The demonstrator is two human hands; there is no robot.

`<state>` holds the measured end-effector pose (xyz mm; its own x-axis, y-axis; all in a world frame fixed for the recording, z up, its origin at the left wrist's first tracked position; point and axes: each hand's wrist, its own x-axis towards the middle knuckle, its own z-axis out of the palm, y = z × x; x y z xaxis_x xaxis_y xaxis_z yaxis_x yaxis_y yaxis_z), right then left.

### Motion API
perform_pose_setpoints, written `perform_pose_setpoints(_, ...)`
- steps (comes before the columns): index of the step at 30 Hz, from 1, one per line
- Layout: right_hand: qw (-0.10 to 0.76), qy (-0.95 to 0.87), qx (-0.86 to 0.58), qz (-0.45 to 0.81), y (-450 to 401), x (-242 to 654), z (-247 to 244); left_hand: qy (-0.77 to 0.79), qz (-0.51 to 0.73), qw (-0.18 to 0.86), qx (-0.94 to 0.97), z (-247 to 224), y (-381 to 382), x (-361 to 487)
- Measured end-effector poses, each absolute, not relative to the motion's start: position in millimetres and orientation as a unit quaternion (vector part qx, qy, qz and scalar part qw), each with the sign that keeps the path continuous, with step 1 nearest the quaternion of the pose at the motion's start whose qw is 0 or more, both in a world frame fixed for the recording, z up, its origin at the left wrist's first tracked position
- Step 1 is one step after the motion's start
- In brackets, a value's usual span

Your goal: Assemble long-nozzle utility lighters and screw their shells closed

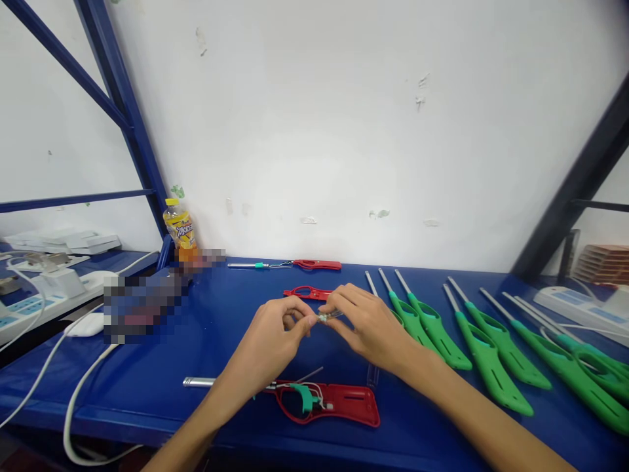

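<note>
My left hand is closed in a pinch, its fingertips at the whitish end of a small clear part. What lies between those fingertips is too small to make out. My right hand grips the same clear part between thumb and fingers, over the middle of the table. Below the hands lies an opened red long-neck lighter, its teal trigger, wires and metal tube exposed. My left forearm covers part of that tube. Just beyond the hands is a red lighter shell half, partly hidden by my right hand.
Another red lighter with its tube lies at the back of the blue table. Several green lighters fill the right side. A drink bottle, a blurred bag, white cables and a power strip occupy the left.
</note>
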<state>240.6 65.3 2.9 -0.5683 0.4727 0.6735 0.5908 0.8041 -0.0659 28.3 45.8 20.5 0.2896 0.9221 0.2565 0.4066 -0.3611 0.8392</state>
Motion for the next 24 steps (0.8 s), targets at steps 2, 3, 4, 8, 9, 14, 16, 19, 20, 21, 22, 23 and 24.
perform_pose_setpoints(2, 0.354, -0.881, -0.301, -0.085, 65.9, 240.2, 2.4, 0.451, 0.373, 0.346, 0.733, 18.2, 45.4, 29.5)
perform_pose_setpoints(3, 0.354, -0.881, -0.301, -0.085, 66.1, 239.9, 2.1, 0.45, 0.368, 0.349, 0.735, 17.5, 45.2, 30.1)
perform_pose_setpoints(4, 0.355, -0.881, -0.3, -0.085, 66.1, 239.5, 1.8, 0.451, 0.365, 0.35, 0.736, 17.1, 45.1, 30.6)
perform_pose_setpoints(8, 0.367, -0.875, -0.306, -0.078, 65.2, 238.9, 1.8, 0.473, 0.369, 0.33, 0.729, 18.2, 47.0, 29.9)
perform_pose_setpoints(9, 0.369, -0.874, -0.307, -0.077, 64.9, 239.1, 2.2, 0.479, 0.372, 0.324, 0.726, 18.8, 47.8, 29.1)
perform_pose_setpoints(14, 0.355, -0.879, -0.307, -0.085, 63.7, 240.9, 5.6, 0.49, 0.377, 0.312, 0.721, 20.8, 49.4, 26.6)
perform_pose_setpoints(16, 0.349, -0.881, -0.309, -0.087, 63.5, 241.4, 6.4, 0.489, 0.374, 0.314, 0.722, 20.8, 48.7, 27.0)
perform_pose_setpoints(19, 0.342, -0.884, -0.309, -0.082, 63.2, 242.0, 6.7, 0.486, 0.374, 0.32, 0.722, 20.3, 48.0, 27.6)
perform_pose_setpoints(20, 0.341, -0.884, -0.309, -0.079, 63.0, 242.1, 6.7, 0.484, 0.374, 0.323, 0.722, 20.0, 48.1, 27.6)
perform_pose_setpoints(21, 0.34, -0.885, -0.308, -0.076, 62.7, 242.2, 6.6, 0.481, 0.375, 0.327, 0.722, 19.6, 48.3, 27.6)
perform_pose_setpoints(22, 0.34, -0.886, -0.308, -0.072, 62.5, 242.3, 6.4, 0.476, 0.376, 0.333, 0.722, 19.3, 48.5, 27.6)
perform_pose_setpoints(23, 0.34, -0.886, -0.307, -0.069, 62.3, 242.3, 6.2, 0.47, 0.377, 0.341, 0.722, 19.0, 48.6, 27.7)
perform_pose_setpoints(24, 0.34, -0.887, -0.305, -0.065, 62.1, 242.4, 6.0, 0.462, 0.378, 0.35, 0.722, 18.9, 48.5, 28.1)
